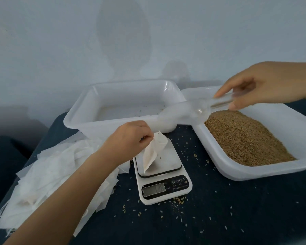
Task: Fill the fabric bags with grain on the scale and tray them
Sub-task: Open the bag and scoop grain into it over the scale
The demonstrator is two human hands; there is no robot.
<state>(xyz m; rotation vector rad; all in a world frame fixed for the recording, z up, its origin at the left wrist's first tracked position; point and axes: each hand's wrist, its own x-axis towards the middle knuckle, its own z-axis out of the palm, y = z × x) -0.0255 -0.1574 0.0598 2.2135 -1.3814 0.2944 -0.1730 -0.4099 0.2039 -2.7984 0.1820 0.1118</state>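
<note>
A small white fabric bag (153,152) stands tilted on the platform of a white digital scale (163,181), its mouth pinched open at the top, its lower corner on the steel plate; the display shows digits too blurred to read. A loose heap of flat, unfilled white bags (48,175) lies to the left. Brown grain (244,137) fills the near part of the white tray (254,171) on the right, and stray kernels dot the dark bench (219,218). Behind the scale sits another white tray (113,96), holding only a few specks
</note>
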